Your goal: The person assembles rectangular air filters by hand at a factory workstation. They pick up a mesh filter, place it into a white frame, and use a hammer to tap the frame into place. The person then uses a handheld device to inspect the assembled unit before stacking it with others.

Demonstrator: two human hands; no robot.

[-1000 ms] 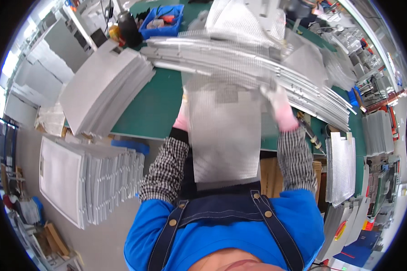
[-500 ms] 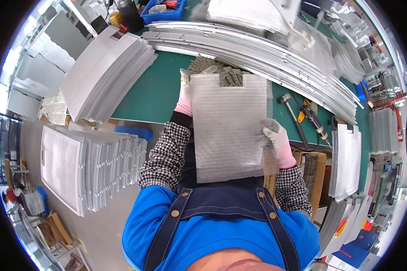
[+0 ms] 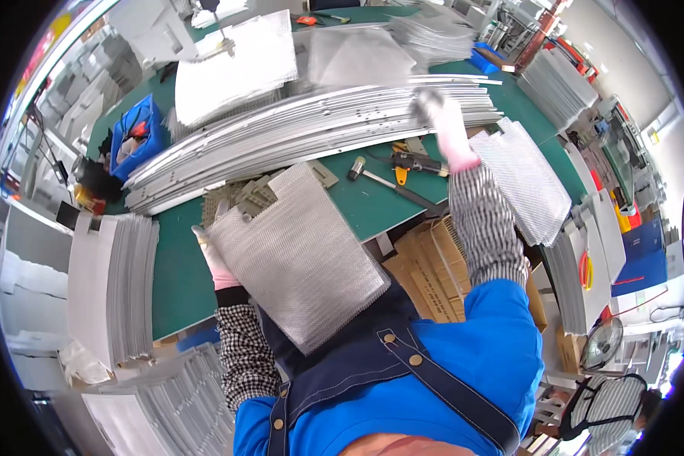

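A silver metal mesh sheet [image 3: 304, 258] with a notch in its far edge lies tilted in front of my body. My gloved left hand [image 3: 214, 254] grips its left edge; some of those fingers are hidden behind it. Stretched out to the far right, my gloved right hand [image 3: 442, 125] is above the right end of the long metal strips [image 3: 311, 125]. Motion smears its fingers. Close to that wrist is another stack of mesh sheets [image 3: 523, 178]. Grey-beige small parts [image 3: 254, 196] are piled just beyond the held sheet.
A hammer [image 3: 391, 182] and a power screwdriver [image 3: 418, 163] lie on the green table [image 3: 186, 266]. Stacked panels [image 3: 114, 285] stand at the left, near a blue bin [image 3: 137, 133]. Below the table edge is a cardboard box [image 3: 429, 266]. Another person [image 3: 604, 410] is at the lower right.
My right hand has let go of the mesh sheet and swung out to the far right. The sheet has tilted, still in my left hand. The whole view has turned rightward.
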